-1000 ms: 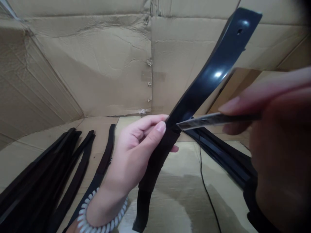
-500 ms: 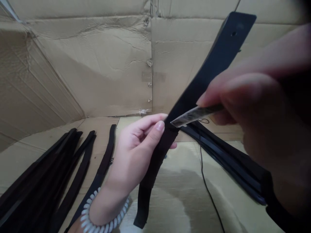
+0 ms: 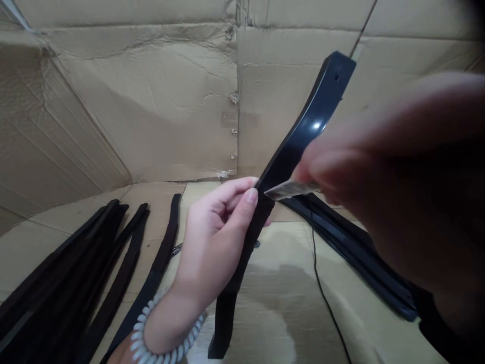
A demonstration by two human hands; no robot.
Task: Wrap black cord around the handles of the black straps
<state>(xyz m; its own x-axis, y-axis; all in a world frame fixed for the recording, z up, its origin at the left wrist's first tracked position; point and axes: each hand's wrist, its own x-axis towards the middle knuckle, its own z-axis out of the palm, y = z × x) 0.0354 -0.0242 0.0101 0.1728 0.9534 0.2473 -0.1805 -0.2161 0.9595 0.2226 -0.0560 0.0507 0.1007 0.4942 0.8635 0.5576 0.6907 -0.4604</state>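
Observation:
My left hand (image 3: 220, 237) grips a long, curved black strip (image 3: 299, 131) around its middle, thumb on the near face. The strip slants from lower left to upper right, its upper part glossy with a small hole near the end. Its lower part looks matt, as if wrapped. My right hand (image 3: 364, 172), close to the camera and blurred, pinches a thin pale blade (image 3: 284, 191). The blade's tip touches the strip just right of my left thumb. My right hand hides the blade's rear end.
Several similar black strips (image 3: 87, 253) lie in a pile at the left, with a single one (image 3: 166, 242) beside them. More black strips (image 3: 352, 253) lie at the right, near a thin black cord (image 3: 322, 288). Cardboard panels (image 3: 170, 101) stand behind.
The strip's upper end has dropped and swung left, and its surface now catches a bright glint. My right hand has moved left with the blade, which stays against the strip.

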